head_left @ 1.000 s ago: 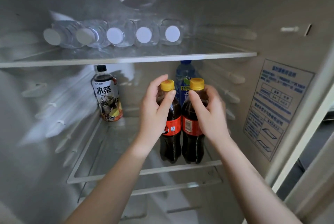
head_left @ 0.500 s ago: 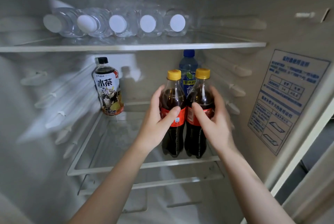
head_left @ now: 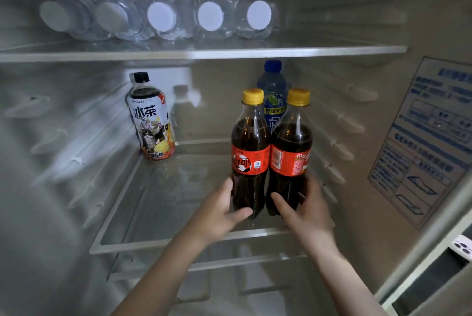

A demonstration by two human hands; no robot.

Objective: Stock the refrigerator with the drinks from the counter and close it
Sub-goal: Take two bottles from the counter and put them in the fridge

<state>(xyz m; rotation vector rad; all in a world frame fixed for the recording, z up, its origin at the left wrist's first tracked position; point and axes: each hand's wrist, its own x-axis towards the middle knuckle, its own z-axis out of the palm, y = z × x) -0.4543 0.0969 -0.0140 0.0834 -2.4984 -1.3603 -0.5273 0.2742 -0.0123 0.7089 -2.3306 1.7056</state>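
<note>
Two cola bottles with yellow caps and red labels stand side by side on the glass middle shelf (head_left: 163, 245) of the open refrigerator. My left hand (head_left: 219, 209) is curled round the base of the left cola bottle (head_left: 250, 152). Beside it, my right hand (head_left: 304, 209) wraps the base of the right cola bottle (head_left: 291, 152). Both bottles are upright and rest on the shelf near its front right.
A blue-capped bottle (head_left: 272, 86) stands right behind the colas. An iced tea bottle (head_left: 152, 121) with a black cap stands at the shelf's back left. Several water bottles (head_left: 161, 19) lie on the upper shelf (head_left: 204, 54). A sticker (head_left: 429, 137) covers the right wall.
Both hands have slid down from the caps to the bases of the cola bottles. The bottles have stayed upright on the shelf. My view has moved closer and tilted down.
</note>
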